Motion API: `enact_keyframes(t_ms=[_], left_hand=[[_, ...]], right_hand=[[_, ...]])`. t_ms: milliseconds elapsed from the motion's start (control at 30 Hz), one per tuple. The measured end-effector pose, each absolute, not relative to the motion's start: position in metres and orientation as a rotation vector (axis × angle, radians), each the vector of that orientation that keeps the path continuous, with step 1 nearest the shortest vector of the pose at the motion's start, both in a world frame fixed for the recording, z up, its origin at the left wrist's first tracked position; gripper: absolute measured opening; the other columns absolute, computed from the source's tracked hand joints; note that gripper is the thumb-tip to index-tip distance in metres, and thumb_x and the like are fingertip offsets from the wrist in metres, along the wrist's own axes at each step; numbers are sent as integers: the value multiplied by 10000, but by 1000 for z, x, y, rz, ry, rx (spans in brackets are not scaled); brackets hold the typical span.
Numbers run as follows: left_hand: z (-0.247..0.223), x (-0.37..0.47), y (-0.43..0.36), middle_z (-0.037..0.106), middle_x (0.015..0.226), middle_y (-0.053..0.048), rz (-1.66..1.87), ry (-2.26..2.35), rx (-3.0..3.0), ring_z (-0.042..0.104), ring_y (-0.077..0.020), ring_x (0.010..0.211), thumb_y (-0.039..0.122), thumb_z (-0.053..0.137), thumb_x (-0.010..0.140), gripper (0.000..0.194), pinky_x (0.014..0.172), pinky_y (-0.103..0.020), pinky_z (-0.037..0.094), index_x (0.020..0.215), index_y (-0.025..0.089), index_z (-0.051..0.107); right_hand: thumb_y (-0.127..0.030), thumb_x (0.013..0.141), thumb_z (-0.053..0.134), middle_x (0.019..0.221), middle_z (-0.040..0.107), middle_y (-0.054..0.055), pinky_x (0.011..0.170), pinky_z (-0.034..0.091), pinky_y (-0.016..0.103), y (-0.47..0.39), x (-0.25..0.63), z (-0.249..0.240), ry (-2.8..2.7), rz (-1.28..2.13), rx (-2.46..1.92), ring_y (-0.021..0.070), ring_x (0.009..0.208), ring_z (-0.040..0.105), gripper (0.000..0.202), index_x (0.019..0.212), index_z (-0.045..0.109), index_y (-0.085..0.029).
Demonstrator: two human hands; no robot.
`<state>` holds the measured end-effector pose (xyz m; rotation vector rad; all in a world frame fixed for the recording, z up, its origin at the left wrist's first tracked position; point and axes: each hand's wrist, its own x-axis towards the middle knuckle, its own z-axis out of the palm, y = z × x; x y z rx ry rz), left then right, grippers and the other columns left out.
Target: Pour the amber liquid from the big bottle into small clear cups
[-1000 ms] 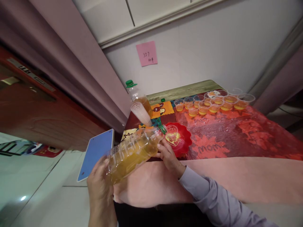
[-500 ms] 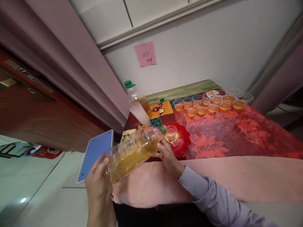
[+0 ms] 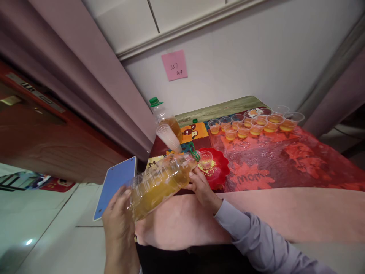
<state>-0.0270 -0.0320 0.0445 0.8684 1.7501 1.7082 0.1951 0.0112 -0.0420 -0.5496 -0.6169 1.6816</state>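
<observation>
A large clear plastic bottle [image 3: 159,186] of yellow liquid lies tilted between my hands, its neck with a green handle pointing up and to the right. My left hand [image 3: 119,209] grips its base end. The fingers of my right hand [image 3: 202,188] support it near the neck from below. At the bottle's mouth, a clear plastic cup [image 3: 206,159] stands in a red scalloped tray [image 3: 224,171]. Whether liquid is flowing into that cup, I cannot tell.
Several cups with yellow liquid [image 3: 256,127] stand in rows at the back right. Behind my bottle are a stack of cups [image 3: 169,137] and a second bottle [image 3: 175,127] with a green cap. A blue board [image 3: 116,186] is at left, and a pink note [image 3: 174,65] is on the wall.
Almost nothing differs. The bottle and both hands keep the same position and tilt; the view has shifted very slightly.
</observation>
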Motion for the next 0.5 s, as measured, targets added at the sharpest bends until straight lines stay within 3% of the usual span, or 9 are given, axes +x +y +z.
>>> enact_keyframes(t_ms=[500], left_hand=[[44, -30, -31, 753, 1020, -33, 1674, 1771, 803, 696, -225, 831, 375, 847, 702, 489, 813, -400, 593, 1158, 216, 771]], right_hand=[[-523, 919, 738, 1480, 692, 59, 974, 672, 573, 12, 193, -48, -602, 1679, -536, 309, 1259, 719, 530, 1400, 625, -331]])
